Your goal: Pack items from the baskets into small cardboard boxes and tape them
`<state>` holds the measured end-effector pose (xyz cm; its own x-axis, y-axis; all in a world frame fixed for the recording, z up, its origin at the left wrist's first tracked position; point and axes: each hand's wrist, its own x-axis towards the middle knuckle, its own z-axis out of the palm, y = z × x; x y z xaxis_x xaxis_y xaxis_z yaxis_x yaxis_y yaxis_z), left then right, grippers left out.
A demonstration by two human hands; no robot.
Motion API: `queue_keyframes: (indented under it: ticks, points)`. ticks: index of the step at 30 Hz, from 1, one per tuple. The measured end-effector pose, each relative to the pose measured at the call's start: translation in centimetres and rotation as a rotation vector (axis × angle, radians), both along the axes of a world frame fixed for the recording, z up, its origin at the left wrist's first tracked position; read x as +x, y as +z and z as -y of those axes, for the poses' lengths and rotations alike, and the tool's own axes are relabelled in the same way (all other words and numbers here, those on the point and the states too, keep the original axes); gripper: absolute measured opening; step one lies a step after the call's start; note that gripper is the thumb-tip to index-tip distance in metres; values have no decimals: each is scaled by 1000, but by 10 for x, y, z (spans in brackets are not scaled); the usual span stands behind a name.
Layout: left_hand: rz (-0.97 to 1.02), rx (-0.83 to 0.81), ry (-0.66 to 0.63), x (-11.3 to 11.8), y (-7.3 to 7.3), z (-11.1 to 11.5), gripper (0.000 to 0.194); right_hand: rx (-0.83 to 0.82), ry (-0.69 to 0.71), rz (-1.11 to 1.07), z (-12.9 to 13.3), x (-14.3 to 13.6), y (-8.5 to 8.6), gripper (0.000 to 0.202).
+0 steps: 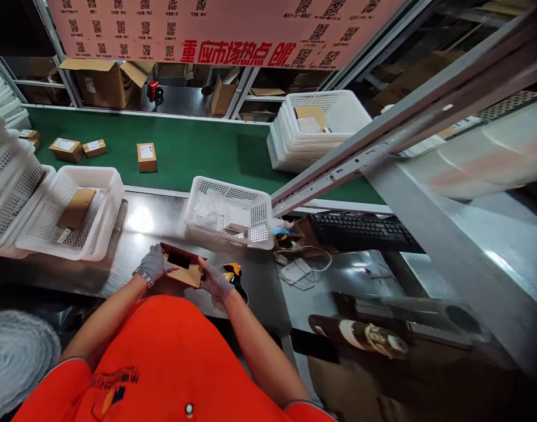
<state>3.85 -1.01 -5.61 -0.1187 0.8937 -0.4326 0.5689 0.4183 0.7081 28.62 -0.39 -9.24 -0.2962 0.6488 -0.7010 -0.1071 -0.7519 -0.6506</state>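
Observation:
A small brown cardboard box (187,274) is held close to my body over the metal bench, its top open and its inside dark. My left hand (154,264), in a grey glove, grips the box's left end. At the right end my right hand (215,281), also gloved, has its fingers on the box. Just right of that hand lies a yellow and black device (234,275). Beyond the box stands a white perforated basket (263,223) with clear plastic wrap (211,206) and a small white box (237,220) in it.
White baskets (109,214) stand at the left, one with a flat brown carton (77,208). Behind runs a green belt (207,143) with small labelled boxes (147,157) and stacked baskets (290,149). A metal post slants across the right, near a keyboard (365,231) and cables.

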Motion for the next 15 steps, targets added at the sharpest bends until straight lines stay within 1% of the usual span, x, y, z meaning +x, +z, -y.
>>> queue_keyframes:
  ticks: [2, 3, 4, 5, 6, 8, 10, 11, 13, 14, 15]
  points:
    - [63, 40, 98, 1, -14, 6, 99, -48, -49, -96, -1, -2, 5, 59]
    - [107, 63, 156, 1, -20, 11, 108, -46, -78, -133, 0, -4, 5, 58]
    - [157, 89, 212, 1, -26, 14, 114, -25, -102, -144, 1, -5, 5, 57]
    - [206, 117, 257, 2, -30, 17, 115, 9, -123, -126, 3, -7, 3, 57]
    - [248, 146, 283, 2, -32, 19, 111, 48, -137, -85, 6, -8, 0, 60]
    - [292, 170, 281, 1, -34, 20, 94, 120, -134, 12, 11, -9, -6, 71]
    - [288, 129, 247, -1, -32, 17, 76, 165, -107, 70, 16, -8, -11, 80]
    - [277, 94, 224, -2, -30, 15, 70, 182, -86, 81, 17, -7, -12, 83]
    - [256, 46, 180, -5, -28, 12, 66, 244, -70, 156, 22, -1, -14, 83]
    - [246, 39, 159, -7, -28, 10, 66, 295, -84, 250, 26, 4, -15, 83]
    - [236, 39, 141, -8, -28, 10, 66, 352, -118, 391, 31, 12, -16, 83]
